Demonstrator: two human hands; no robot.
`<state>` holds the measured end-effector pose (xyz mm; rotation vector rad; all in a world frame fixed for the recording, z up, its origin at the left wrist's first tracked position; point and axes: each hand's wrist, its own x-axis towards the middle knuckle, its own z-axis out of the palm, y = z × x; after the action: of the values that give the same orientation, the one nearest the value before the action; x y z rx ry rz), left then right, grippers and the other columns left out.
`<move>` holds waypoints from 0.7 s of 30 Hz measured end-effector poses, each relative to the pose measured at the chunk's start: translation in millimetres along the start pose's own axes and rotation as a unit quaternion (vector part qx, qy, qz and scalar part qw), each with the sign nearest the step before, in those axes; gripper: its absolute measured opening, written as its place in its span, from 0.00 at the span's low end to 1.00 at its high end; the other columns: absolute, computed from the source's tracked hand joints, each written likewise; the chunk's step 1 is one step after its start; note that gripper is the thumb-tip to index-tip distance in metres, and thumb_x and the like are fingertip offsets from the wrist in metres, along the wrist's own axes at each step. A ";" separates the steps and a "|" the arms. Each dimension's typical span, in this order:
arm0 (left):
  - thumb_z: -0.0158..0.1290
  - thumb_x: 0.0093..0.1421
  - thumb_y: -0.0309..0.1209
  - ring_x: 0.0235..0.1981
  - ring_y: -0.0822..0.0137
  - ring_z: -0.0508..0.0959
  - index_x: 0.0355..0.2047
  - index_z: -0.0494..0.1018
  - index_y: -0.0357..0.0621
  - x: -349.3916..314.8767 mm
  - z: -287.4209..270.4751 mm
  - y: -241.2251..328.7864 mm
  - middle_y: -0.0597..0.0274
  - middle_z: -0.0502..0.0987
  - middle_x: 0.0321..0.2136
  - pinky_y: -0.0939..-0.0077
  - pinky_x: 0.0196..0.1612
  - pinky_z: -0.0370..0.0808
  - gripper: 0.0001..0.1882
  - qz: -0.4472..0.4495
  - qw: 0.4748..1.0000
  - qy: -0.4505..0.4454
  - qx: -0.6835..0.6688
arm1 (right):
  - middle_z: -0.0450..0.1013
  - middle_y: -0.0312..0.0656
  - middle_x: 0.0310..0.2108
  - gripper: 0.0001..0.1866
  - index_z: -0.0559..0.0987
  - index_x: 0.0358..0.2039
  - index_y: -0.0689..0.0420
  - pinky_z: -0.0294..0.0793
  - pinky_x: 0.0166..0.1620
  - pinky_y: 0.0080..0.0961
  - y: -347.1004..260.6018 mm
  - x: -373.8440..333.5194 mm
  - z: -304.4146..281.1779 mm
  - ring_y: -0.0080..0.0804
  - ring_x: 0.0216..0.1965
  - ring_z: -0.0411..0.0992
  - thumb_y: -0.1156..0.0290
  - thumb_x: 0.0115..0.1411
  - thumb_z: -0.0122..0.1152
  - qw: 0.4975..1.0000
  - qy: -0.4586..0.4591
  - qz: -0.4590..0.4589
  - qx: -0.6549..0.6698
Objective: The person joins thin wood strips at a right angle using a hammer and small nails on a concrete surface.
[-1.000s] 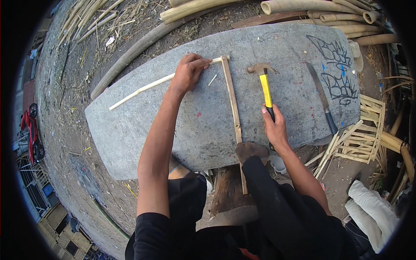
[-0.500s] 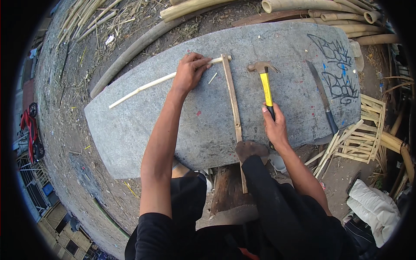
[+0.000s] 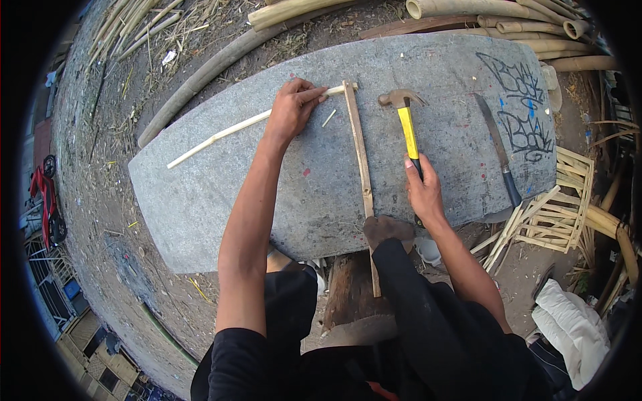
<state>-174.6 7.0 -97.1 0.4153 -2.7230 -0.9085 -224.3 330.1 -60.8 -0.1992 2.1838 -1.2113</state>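
Note:
My left hand (image 3: 292, 109) pinches a thin pale bamboo stick (image 3: 221, 136) near its right end. That end meets the far tip of a flat wooden strip (image 3: 359, 144), which runs toward me across the grey slab (image 3: 200, 207). My bare foot (image 3: 388, 230) presses on the strip near the slab's front edge. In my right hand (image 3: 424, 190) is a claw hammer (image 3: 407, 123) with a yellow and black handle. Its head is right of the strip's far end, apart from it. A small bamboo sliver (image 3: 328, 118) lies beside the strip.
A long knife (image 3: 498, 150) with a dark handle lies on the slab's right side. Beyond the right edge stands a bamboo slat frame (image 3: 558, 200). Bamboo poles (image 3: 495, 10) lie past the far edge, and a wooden log (image 3: 354, 291) sits between my legs.
The hammer head has shifted slightly left and its handle tilts a little more. My left hand, the bamboo stick and the wooden strip stay in nearly the same place.

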 end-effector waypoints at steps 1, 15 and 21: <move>0.61 0.59 0.30 0.39 0.59 0.76 0.44 0.84 0.53 0.3 0.2 0.0 0.60 0.79 0.37 0.64 0.45 0.76 0.12 0.008 1.000 0.014 -0.009 | 0.66 0.38 0.22 0.21 0.76 0.47 0.60 0.67 0.33 0.29 0.4 0.7 -0.3 0.25 0.26 0.66 0.53 0.70 0.52 1.000 0.000 -0.002 -0.004; 0.61 0.59 0.30 0.40 0.61 0.76 0.46 0.83 0.51 -1.9 -2.3 0.7 0.61 0.77 0.37 0.65 0.46 0.76 0.13 -0.014 1.000 0.001 -0.017 | 0.68 0.39 0.25 0.20 0.75 0.46 0.60 0.69 0.36 0.31 -4.2 0.6 -0.8 0.28 0.29 0.67 0.54 0.70 0.53 1.000 -0.007 -0.004 -0.014; 0.62 0.58 0.32 0.41 0.58 0.77 0.45 0.83 0.47 -1.6 -5.1 4.4 0.60 0.79 0.37 0.63 0.47 0.76 0.14 -0.001 1.000 0.012 -0.012 | 0.70 0.41 0.26 0.19 0.74 0.47 0.60 0.70 0.37 0.33 -6.9 -0.1 -1.2 0.30 0.30 0.70 0.55 0.68 0.55 0.999 -0.011 -0.003 -0.038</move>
<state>-172.3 8.2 -90.6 0.4207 -2.6864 -0.9305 -226.0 327.0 -54.7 -0.2505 2.2127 -1.1248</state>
